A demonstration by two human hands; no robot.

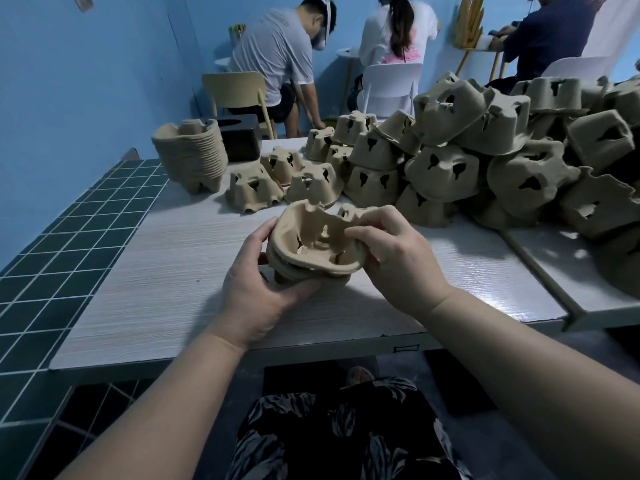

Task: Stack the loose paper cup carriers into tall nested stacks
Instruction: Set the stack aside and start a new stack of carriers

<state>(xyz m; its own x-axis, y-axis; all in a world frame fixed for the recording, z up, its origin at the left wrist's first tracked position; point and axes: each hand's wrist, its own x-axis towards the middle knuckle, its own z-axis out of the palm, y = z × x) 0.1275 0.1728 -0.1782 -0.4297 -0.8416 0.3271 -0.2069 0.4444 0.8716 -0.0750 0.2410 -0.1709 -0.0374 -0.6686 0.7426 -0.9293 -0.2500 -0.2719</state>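
I hold a short nested stack of brown pulp cup carriers (311, 247), open side up, just above the white table (156, 289). My left hand (256, 289) cups the stack from the left and below. My right hand (391, 258) pinches the right rim of the top carrier. A tall nested stack (192, 157) stands at the back left of the table. A big heap of loose carriers (485, 157), mostly upside down, covers the right half. A few single carriers (252, 188) lie between the tall stack and the heap.
A black box (240, 136) sits behind the tall stack. Dark green tiles (62, 237) border the table on the left. A second table (561, 271) abuts on the right. Three people sit on chairs at the back by small round tables.
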